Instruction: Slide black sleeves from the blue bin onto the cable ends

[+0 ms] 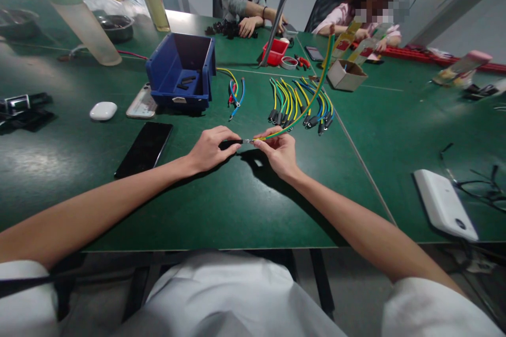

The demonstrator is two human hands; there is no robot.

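Observation:
My left hand (211, 149) pinches a small black sleeve (230, 144) between thumb and fingers. My right hand (280, 154) grips a yellow-green wire (329, 55) close to its end, and the rest of the wire arcs up and away to the right. A shiny metal terminal (247, 141) shows between the two hands, at the mouth of the sleeve; whether it reaches inside is too small to tell. Beyond my right hand lies a row of yellow, green and blue wires (290, 97) with black sleeves on their near ends.
A blue bin (174, 92) with black pieces inside stands at the left behind a dark phone (144, 150). Some loose wires (236, 96) lie beside it. A white device (445, 202) is on the right. Two people sit across the green table (221, 210).

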